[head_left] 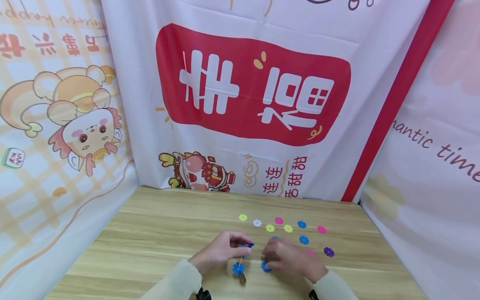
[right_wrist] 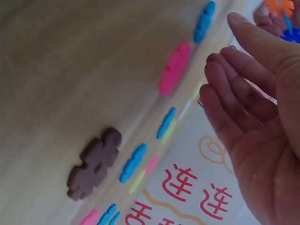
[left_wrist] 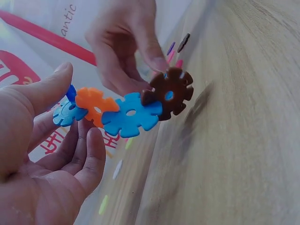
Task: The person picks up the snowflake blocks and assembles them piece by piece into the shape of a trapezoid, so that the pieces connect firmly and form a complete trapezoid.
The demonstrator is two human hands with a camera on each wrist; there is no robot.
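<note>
An orange disc [left_wrist: 88,99], edge-on in the head view, faces the left wrist camera; left hand [head_left: 226,251] holds its chain [left_wrist: 120,121], right hand [head_left: 291,256] loosely extended.

Loose discs [head_left: 288,228] lie on the table [head_left: 150,221] before the hanging cloth [head_left: 249,89].

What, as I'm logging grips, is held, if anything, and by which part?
The left hand holds the chain of discs by its blue end, opposite the brown disc; the right hand appears empty.

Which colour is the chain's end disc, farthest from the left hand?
The end disc is brown, showing best in the left wrist view.
</note>
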